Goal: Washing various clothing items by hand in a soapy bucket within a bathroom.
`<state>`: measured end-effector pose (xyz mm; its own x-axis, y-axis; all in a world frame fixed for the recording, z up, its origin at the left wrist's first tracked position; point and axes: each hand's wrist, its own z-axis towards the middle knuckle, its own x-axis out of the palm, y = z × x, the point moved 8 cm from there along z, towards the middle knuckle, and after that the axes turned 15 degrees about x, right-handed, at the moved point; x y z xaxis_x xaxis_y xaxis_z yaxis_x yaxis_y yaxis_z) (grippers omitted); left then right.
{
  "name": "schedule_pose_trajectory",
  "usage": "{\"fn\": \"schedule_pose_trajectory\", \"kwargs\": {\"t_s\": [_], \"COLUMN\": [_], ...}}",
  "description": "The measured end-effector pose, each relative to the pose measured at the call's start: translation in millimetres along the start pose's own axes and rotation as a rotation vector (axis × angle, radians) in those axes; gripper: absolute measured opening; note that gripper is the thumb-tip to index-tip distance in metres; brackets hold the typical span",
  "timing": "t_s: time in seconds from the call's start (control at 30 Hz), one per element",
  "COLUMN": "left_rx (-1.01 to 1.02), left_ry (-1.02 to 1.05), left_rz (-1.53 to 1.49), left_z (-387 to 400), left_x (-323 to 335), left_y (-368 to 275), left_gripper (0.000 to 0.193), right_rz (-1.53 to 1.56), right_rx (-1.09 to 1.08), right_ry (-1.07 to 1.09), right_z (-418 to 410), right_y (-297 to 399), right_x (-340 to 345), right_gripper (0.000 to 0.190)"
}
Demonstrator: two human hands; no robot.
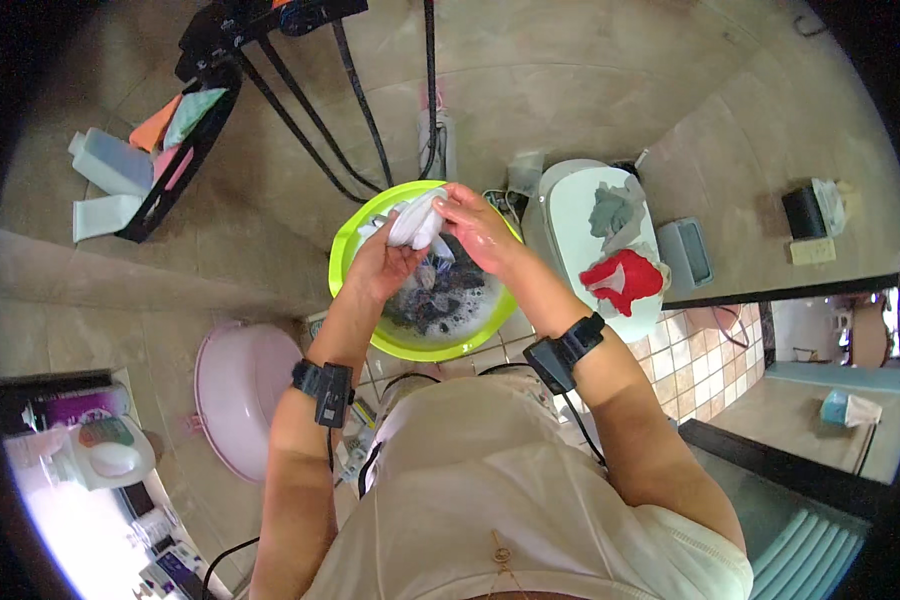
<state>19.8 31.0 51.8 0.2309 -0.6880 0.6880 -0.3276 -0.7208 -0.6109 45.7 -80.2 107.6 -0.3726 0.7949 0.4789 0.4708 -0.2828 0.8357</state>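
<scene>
A bunched piece of white wet cloth (418,217) is held between my two hands over a lime-green basin (450,351). My left hand (381,262) supports it from the left, thumb along its edge. Fingers of my right hand (478,225) pinch its upper right end. Below them, soapy water (471,319) with foam fills the basin. Dark cloth (442,296) lies in that water, and more white fabric rests near the basin's far rim, partly hidden by my hands.
Right of the basin, a closed white toilet lid (570,225) carries a red cloth (626,280) and grey cloth (610,211). A pink tub (244,397) leans at the left. Black hoses (360,97) hang behind the basin. A corner shelf (187,172) holds bottles and cloths. A white jug (112,454) stands lower left.
</scene>
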Motion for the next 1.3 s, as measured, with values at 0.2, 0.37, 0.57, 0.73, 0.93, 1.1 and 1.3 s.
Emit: {"fn": "schedule_pose_trajectory", "kwargs": {"t_s": [0.2,0.37,0.57,0.73,0.93,1.1,1.3], "left_rx": [-0.106,-0.226,-0.216,-0.203,-0.105,-0.165,-0.241], "left_ry": [0.224,0.377,0.316,0.249,0.002,0.013,0.101], "left_rz": [0.140,0.240,0.243,0.294,0.596,0.618,0.758], "left_z": [-22.6,-49.8,-53.6,-51.6,-33.5,-23.3,-20.6], "left_x": [32.6,59.8,51.3,51.7,28.3,20.2,54.2], "left_y": [-4.2,-7.0,-14.7,-7.7,-17.1,-10.1,11.7], "left_gripper": [0.037,0.048,0.039,0.026,0.019,0.020,0.021], "right_rz": [0.482,0.704,0.122,-0.862,-1.161,-1.331,-1.596], "right_rx": [0.071,0.248,-0.045,-0.453,-0.487,-0.543,-0.597], "right_ry": [-0.184,0.147,0.039,-0.072,0.146,0.137,0.041], "right_z": [12.1,8.6,9.2,15.0,1.3,-25.7,-28.2], "right_y": [-38.8,-40.8,17.2,48.1,43.2,43.4,40.1], "right_x": [-9.6,18.5,35.8,45.2,53.5,43.7,17.9], "right_gripper": [0.026,0.033,0.033,0.021,0.029,0.055,0.060]}}
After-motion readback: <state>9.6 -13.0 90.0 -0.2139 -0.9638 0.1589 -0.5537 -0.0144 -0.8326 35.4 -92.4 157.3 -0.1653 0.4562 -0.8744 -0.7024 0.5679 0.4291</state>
